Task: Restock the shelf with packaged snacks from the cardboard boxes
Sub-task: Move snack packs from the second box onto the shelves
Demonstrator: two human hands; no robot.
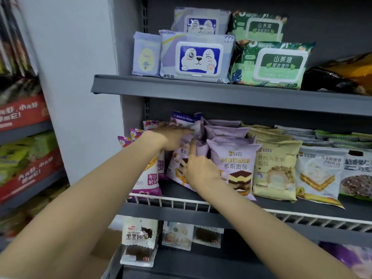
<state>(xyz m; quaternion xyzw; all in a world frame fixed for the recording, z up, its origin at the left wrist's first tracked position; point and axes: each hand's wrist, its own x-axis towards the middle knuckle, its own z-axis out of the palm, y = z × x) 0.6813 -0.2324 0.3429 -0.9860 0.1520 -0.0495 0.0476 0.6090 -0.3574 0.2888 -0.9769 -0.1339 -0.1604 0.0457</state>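
Purple mousse bread packs (234,166) stand in rows on the middle shelf (221,216). My left hand (171,136) reaches in from the left and grips a raised purple pack (185,117) at the back of the left row. My right hand (201,171) lies against the front purple pack of that row (177,164). Its index finger points up and touches the packs; the other fingers are curled. A brown cardboard box (104,244) shows below my left arm, mostly hidden.
Beige bread packs (274,170) and white sandwich packs (318,174) fill the shelf to the right, flowered packs (149,178) the left. A white wire rail (167,200) fronts the shelf. Wet-wipe packs (197,57) sit above, small snack packs (138,240) below. Another rack (26,158) stands at left.
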